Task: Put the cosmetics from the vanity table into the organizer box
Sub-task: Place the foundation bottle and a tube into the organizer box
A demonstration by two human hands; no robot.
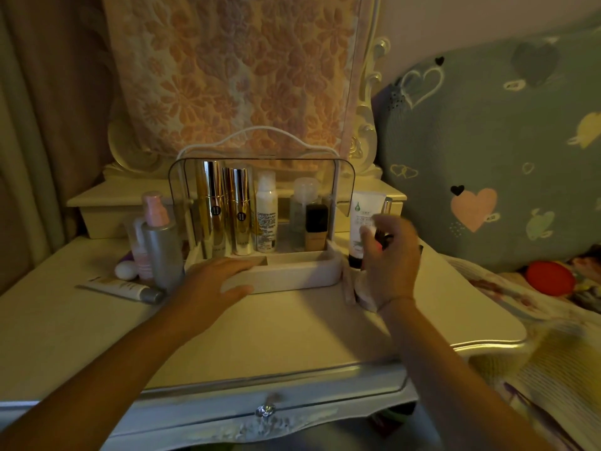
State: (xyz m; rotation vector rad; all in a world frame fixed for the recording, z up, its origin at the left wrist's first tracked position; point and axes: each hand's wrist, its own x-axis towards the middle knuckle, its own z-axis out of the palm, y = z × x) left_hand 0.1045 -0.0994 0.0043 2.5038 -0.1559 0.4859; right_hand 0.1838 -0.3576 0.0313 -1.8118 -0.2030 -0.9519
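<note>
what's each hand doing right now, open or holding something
Left hand: open, flat on the white organizer box's front edge.
Right hand: blurred, fingers curled around a small dark item; cannot tell what.

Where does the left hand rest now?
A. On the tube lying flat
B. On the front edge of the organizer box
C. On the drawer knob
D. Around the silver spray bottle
B: the left hand lies flat on the low front edge of the organizer box, apart from the silver spray bottle.

The pale table (292, 320) carries the organizer box (292, 271); left of the box stand bottles (162, 249) beside a flat tube (120, 288), right of it perhaps a white tube (362, 222).
</note>
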